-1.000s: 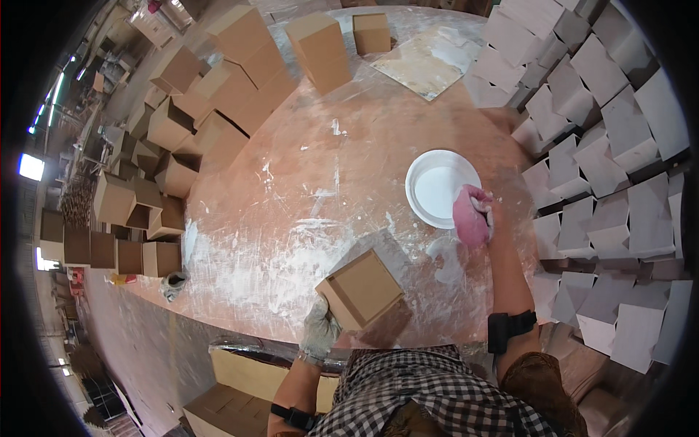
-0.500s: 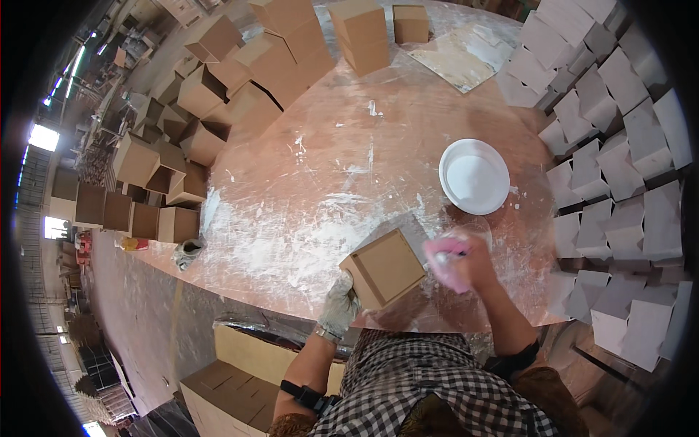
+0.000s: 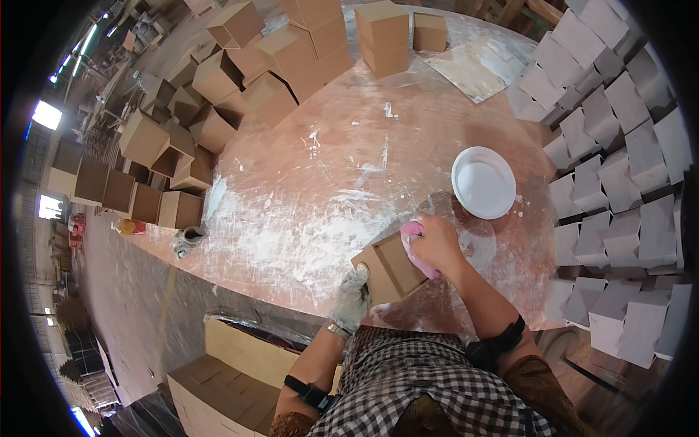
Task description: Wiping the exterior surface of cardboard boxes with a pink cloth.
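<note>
My left hand (image 3: 351, 297), in a whitish work glove, grips the left side of a brown box (image 3: 386, 271) near the front edge of the table. The box is tilted, with a raised rim along its edges. In my bare right hand (image 3: 437, 246) is a pink sponge or folded cloth (image 3: 416, 251), pressed against the box's right edge; which of the two it is I cannot tell. A white bowl (image 3: 483, 182) with pale contents stands beyond my right hand.
Brown boxes (image 3: 218, 76) are stacked along the table's left and far side. White-coated boxes (image 3: 611, 175) rise in rows on the right. A stained board (image 3: 477, 65) lies at the back. A crumpled glove (image 3: 188, 240) rests at the left edge; a large carton (image 3: 226, 386) stands below left.
My right hand has moved left and brought the pink thing from beside the box onto its right edge. The whole view has shifted slightly.
</note>
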Available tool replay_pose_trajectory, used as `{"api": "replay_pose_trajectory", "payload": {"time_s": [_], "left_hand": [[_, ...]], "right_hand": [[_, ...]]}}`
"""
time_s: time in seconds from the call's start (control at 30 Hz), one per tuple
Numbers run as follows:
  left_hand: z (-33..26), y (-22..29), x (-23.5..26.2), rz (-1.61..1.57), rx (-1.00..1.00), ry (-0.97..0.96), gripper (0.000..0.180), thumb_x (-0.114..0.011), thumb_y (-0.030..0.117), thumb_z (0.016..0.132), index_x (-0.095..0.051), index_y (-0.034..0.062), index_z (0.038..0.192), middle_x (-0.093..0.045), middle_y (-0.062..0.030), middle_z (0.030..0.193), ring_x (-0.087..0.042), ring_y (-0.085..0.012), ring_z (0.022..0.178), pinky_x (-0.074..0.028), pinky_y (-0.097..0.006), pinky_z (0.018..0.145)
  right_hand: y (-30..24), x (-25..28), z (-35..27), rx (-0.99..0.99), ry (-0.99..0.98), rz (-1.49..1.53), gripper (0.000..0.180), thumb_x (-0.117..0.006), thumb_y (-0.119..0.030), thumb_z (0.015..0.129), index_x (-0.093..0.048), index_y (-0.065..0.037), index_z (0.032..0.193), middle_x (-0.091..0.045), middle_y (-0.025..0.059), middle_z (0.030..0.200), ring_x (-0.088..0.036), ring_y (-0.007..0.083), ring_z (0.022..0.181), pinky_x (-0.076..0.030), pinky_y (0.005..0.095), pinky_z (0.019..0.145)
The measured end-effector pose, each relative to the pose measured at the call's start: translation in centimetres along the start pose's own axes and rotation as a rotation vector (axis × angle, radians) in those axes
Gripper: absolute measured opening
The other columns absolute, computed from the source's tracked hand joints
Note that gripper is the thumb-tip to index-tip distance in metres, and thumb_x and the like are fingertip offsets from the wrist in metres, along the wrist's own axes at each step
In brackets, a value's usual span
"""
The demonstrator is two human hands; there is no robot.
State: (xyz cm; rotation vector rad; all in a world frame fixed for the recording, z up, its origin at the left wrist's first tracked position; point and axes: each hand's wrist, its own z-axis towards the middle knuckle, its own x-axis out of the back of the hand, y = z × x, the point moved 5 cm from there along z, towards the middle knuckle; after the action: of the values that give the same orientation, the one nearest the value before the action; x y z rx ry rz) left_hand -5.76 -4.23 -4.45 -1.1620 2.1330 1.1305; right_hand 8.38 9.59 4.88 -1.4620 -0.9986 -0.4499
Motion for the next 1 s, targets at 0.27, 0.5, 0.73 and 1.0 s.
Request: {"api": "replay_pose_trajectory", "payload": {"time_s": [0.27, 0.5, 0.73, 1.0], "left_hand": [[0.2, -0.2, 0.3, -0.033, 0.006, -0.035, 0.032, -0.056, 0.024, 0.090, -0.052, 0.0034, 0.115, -0.061, -0.0083, 0.106, -0.061, -0.0182, 0.095, -0.053, -0.033, 0.081], [0.5, 0.5, -1.4, -0.016, 0.041, -0.075, 0.030, -0.052, 0.020, 0.092, -0.051, 0.0028, 0.116, -0.060, -0.0094, 0.108, -0.060, -0.0209, 0.099, -0.053, -0.036, 0.085], [0.5, 0.9, -1.5, -0.010, 0.065, -0.075, 0.032, -0.052, 0.022, 0.091, -0.051, 0.0034, 0.118, -0.059, -0.0101, 0.110, -0.060, -0.0221, 0.100, -0.052, -0.037, 0.087], [0.6, 1.6, -1.7, -0.011, 0.033, -0.105, 0.033, -0.053, 0.021, 0.091, -0.051, 0.0031, 0.118, -0.059, -0.0093, 0.111, -0.059, -0.0208, 0.101, -0.051, -0.037, 0.086]], "right_hand": [[-3.0, -0.3, -3.7, 0.334, -0.192, 0.138, 0.028, -0.060, -0.009, 0.065, -0.062, -0.006, 0.093, -0.061, 0.0182, 0.079, -0.059, 0.0375, 0.075, -0.046, 0.0425, 0.068], [1.1, 0.3, -4.7, 0.090, -0.134, 0.225, 0.027, -0.060, -0.011, 0.066, -0.062, -0.004, 0.092, -0.063, 0.0185, 0.081, -0.060, 0.0381, 0.081, -0.048, 0.0410, 0.071], [2.0, -0.2, -1.2, 0.006, 0.093, 0.127, 0.025, -0.059, -0.010, 0.067, -0.063, -0.006, 0.092, -0.062, 0.0172, 0.075, -0.061, 0.0347, 0.073, -0.049, 0.0395, 0.066], [0.5, -0.5, -4.2, 0.287, -0.057, 0.146, 0.016, -0.063, -0.015, 0.069, -0.065, -0.010, 0.085, -0.062, 0.0137, 0.071, -0.060, 0.0320, 0.066, -0.047, 0.0414, 0.061]]}}
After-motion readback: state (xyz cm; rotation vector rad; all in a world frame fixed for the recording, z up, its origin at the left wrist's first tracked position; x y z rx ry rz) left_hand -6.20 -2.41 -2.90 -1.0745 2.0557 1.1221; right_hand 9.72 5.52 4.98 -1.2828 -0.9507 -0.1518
